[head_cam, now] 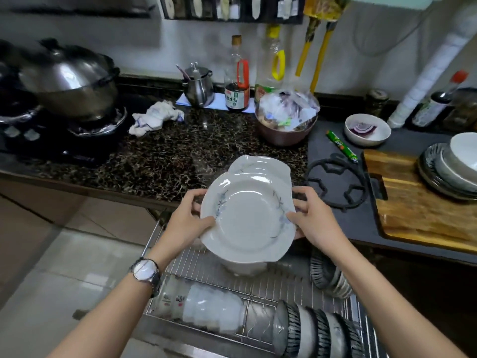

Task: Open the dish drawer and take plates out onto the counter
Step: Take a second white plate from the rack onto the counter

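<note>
**Both hands held a stack of white plates above the open drawer**

In the centre of the frame a white plate [247, 215] with a wavy rim and a thin blue flower pattern was held in the air. Under it at least one more plate of the same kind [260, 166] showed, its edge coming out toward the top. The left hand [188, 220] gripped the left rim, with the thumb on the upper face and the fingers below. The right hand [313, 223] gripped the right rim in the same way. A wristwatch [145, 270] sat on the left wrist.

Directly below the plates, in the lower centre, the dish drawer [258, 282] stood pulled out, a wire rack. A white dish [242, 267] lay in it just under the held plates; its shape was hard to read, perhaps a bowl. Bowls with dark stripes [317, 332] stood on edge at the lower right of the rack.

Above the plates lay the speckled counter [167, 156]. To the right was a black pan support ring [335, 182], and further right a wooden cutting board [418, 202] carried stacked dishes [451, 166]. In the upper left a steel pot [69, 78] sat on the stove.
</note>
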A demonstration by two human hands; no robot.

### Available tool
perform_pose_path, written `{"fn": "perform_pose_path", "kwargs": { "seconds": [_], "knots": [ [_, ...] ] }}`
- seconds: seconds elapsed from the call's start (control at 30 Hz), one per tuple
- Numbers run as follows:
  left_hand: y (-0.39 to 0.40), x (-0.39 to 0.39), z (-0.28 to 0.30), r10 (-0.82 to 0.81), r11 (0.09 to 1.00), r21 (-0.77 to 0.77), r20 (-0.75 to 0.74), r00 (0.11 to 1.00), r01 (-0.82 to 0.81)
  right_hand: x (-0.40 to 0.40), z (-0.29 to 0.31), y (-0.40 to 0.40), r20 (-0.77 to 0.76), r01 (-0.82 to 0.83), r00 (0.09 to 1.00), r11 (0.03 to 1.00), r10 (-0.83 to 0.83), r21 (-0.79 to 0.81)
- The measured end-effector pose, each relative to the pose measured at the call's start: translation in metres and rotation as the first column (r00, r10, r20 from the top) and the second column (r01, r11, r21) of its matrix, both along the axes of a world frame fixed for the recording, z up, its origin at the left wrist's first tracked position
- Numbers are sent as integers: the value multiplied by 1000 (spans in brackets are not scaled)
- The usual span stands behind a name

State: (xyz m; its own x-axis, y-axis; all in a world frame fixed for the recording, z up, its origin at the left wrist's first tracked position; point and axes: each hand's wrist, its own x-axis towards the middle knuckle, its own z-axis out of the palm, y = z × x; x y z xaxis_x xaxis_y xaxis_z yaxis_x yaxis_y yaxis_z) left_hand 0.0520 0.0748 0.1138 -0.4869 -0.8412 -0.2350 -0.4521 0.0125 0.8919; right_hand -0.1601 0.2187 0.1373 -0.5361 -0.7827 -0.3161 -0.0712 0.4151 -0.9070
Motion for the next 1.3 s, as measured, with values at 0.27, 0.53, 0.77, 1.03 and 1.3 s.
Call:
{"fn": "perform_pose_path", "kwargs": {
  "seconds": [0.27,0.53,0.77,1.03,1.3],
  "knots": [
    [-91,51,27,-70,995,-70,36,997,72,58,13,-77,-68,63,995,996,-67,-57],
    [-114,54,40,-1,997,-81,16,1000,2,57,24,-113,-169,48,984,998,-53,-30],
    [-152,36,46,3,997,-79,35,999,0,37,22,-153,-231,17,973,999,-23,-30],
    [-241,-2,28,-62,996,-60,15,998,62,11,7,-237,-346,26,938,999,-10,41],
    [-348,-46,-19,-158,984,-76,42,987,161,-22,-43,-329,-365,102,928,993,-70,67]
  ]
}}
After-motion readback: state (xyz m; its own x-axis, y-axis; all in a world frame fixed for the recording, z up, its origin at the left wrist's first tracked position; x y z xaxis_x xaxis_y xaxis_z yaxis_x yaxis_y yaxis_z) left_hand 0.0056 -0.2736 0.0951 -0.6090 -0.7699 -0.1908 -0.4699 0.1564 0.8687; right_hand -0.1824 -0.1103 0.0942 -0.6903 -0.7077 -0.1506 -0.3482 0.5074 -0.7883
